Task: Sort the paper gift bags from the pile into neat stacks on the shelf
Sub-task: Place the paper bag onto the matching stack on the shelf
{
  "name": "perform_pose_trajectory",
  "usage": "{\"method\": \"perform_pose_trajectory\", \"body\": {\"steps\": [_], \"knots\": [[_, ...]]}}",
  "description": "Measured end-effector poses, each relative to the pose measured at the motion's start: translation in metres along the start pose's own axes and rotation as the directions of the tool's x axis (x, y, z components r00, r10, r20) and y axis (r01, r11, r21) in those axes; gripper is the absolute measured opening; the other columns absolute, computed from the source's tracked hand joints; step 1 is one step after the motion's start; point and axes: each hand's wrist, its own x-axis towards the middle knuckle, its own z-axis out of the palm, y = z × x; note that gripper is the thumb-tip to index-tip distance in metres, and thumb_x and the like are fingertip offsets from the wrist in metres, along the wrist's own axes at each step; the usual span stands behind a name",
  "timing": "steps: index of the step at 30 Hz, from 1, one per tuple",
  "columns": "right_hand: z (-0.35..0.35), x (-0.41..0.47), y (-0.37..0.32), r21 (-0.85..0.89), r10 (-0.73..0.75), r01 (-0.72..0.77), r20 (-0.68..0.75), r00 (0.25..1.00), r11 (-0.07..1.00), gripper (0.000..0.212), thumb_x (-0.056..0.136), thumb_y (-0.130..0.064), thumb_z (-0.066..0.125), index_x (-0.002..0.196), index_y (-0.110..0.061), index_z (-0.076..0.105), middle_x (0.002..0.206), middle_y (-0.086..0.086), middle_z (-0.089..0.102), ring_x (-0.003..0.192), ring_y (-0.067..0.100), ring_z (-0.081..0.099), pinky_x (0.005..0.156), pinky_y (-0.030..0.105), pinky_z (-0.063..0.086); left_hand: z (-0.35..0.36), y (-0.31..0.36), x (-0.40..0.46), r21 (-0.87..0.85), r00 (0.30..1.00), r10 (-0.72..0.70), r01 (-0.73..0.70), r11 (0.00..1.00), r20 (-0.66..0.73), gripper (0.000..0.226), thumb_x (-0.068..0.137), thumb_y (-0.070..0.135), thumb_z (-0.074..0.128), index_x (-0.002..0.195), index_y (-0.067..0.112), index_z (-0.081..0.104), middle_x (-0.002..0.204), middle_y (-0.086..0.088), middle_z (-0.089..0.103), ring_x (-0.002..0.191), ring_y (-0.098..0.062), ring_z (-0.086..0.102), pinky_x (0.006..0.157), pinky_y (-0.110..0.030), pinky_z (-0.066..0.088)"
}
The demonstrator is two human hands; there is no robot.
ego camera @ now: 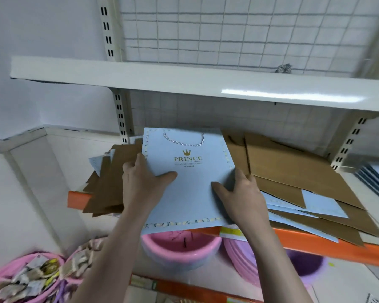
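We hold a flat pale-blue paper gift bag printed with a gold crown and "PRINCE" [184,184] between both hands, just above the orange-edged shelf [328,243]. Left hand [140,180]: thumb laid on the bag's face, fingers curled over its left edge. Right hand [239,189]: thumb on the face, fingers wrapped behind the right edge; both hands are clamped on this one bag. Its white cord handle [184,139] lies on the far end, beyond our fingertips. Left of the left hand, a fanned heap of flat brown kraft paper bags [105,184]; right of the right hand, a loose pile of brown and pale-blue bags [304,193], overlapping and askew. Risk, as we judge it: the bag's near edge overhangs the shelf lip, so releasing here could let it slide off towards the pink plastic basin [179,248] below our wrists; setting it on the skewed brown heap would give a crooked stack. Above our hands, a white upper shelf [184,82] and wire grid back panel [228,29]; white walls.
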Motion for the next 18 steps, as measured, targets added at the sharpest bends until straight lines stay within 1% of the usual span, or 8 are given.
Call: {"method": "perform_pose_trajectory", "body": {"steps": [3, 6, 8, 10, 12, 13, 16, 18], "knots": [[-0.034, -0.014, 0.039, -0.003, 0.004, -0.004, -0.03, 1.0, 1.0, 0.049, 0.089, -0.045, 0.055, 0.121, -0.009, 0.045, 0.117, 0.011, 0.046, 0.107, 0.036, 0.052, 0.082, 0.038, 0.041, 0.026, 0.027, -0.035, 0.022, 0.999, 0.031, -0.032, 0.999, 0.02, 0.069, 0.07, 0.04, 0.076, 0.127, 0.015, 0.048, 0.118, -0.011, 0.042, 0.117, -0.032, 0.041, 0.091, -0.035, 0.036], [-0.075, -0.031, 0.09, -0.024, 0.01, -0.012, -0.089, 0.996, 1.0, 0.049, 0.089, -0.044, 0.055, 0.123, -0.011, 0.046, 0.117, 0.009, 0.046, 0.111, 0.034, 0.051, 0.085, 0.036, 0.039, 0.06, 0.059, -0.077, 0.01, 0.995, 0.088, -0.088, 0.996, 0.045, 0.062, 0.071, 0.04, 0.076, 0.12, 0.011, 0.052, 0.109, -0.01, 0.043, 0.113, -0.033, 0.043, 0.091, -0.036, 0.037], [-0.104, -0.043, 0.129, -0.038, 0.02, -0.025, -0.129, 0.991, 0.999, 0.049, 0.088, -0.044, 0.056, 0.124, -0.012, 0.046, 0.118, 0.009, 0.047, 0.111, 0.032, 0.05, 0.086, 0.035, 0.039, 0.088, 0.082, -0.111, -0.005, 0.99, 0.13, -0.129, 0.992, 0.052, 0.062, 0.07, 0.038, 0.077, 0.12, 0.01, 0.053, 0.103, -0.007, 0.04, 0.111, -0.034, 0.045, 0.09, -0.035, 0.037], [-0.132, -0.056, 0.171, -0.043, 0.044, -0.051, -0.151, 0.988, 0.998, 0.048, 0.087, -0.044, 0.056, 0.12, -0.012, 0.048, 0.116, 0.008, 0.048, 0.109, 0.032, 0.051, 0.085, 0.035, 0.039, 0.116, 0.108, -0.146, -0.013, 0.987, 0.146, -0.146, 0.989, 0.067, 0.063, 0.07, 0.037, 0.078, 0.121, 0.009, 0.052, 0.108, -0.01, 0.043, 0.112, -0.034, 0.045, 0.089, -0.034, 0.036], [-0.158, -0.069, 0.213, -0.045, 0.082, -0.09, -0.159, 0.984, 0.995, 0.045, 0.087, -0.044, 0.056, 0.117, -0.012, 0.049, 0.113, 0.008, 0.049, 0.107, 0.032, 0.051, 0.078, 0.034, 0.037, 0.144, 0.132, -0.18, -0.022, 0.982, 0.164, -0.162, 0.987, 0.099, 0.063, 0.071, 0.036, 0.078, 0.121, 0.009, 0.051, 0.115, -0.012, 0.044, 0.112, -0.031, 0.044, 0.085, -0.031, 0.034], [-0.17, -0.075, 0.232, -0.042, 0.1, -0.107, -0.161, 0.982, 0.993, 0.044, 0.088, -0.043, 0.055, 0.117, -0.012, 0.048, 0.113, 0.008, 0.048, 0.106, 0.031, 0.051, 0.075, 0.032, 0.035, 0.158, 0.143, -0.196, -0.029, 0.977, 0.176, -0.173, 0.984, 0.117, 0.062, 0.071, 0.035, 0.077, 0.12, 0.009, 0.051, 0.115, -0.012, 0.045, 0.111, -0.03, 0.044, 0.085, -0.031, 0.035], [-0.203, -0.091, 0.282, -0.04, 0.161, -0.171, -0.181, 0.97, 0.984, 0.042, 0.089, -0.042, 0.055, 0.117, -0.011, 0.048, 0.115, 0.008, 0.048, 0.108, 0.03, 0.048, 0.073, 0.032, 0.029, 0.195, 0.172, -0.235, -0.024, 0.962, 0.204, -0.203, 0.979, 0.182, 0.062, 0.07, 0.036, 0.077, 0.12, 0.009, 0.051, 0.112, -0.012, 0.044, 0.109, -0.032, 0.046, 0.087, -0.032, 0.037], [-0.22, -0.097, 0.31, -0.037, 0.204, -0.216, -0.196, 0.959, 0.976, 0.04, 0.089, -0.042, 0.055, 0.113, -0.01, 0.048, 0.115, 0.008, 0.048, 0.107, 0.031, 0.049, 0.071, 0.032, 0.028, 0.217, 0.189, -0.254, -0.026, 0.947, 0.227, -0.228, 0.973, 0.229, 0.064, 0.071, 0.036, 0.076, 0.122, 0.008, 0.05, 0.115, -0.014, 0.044, 0.111, -0.033, 0.045, 0.09, -0.033, 0.037]]}}
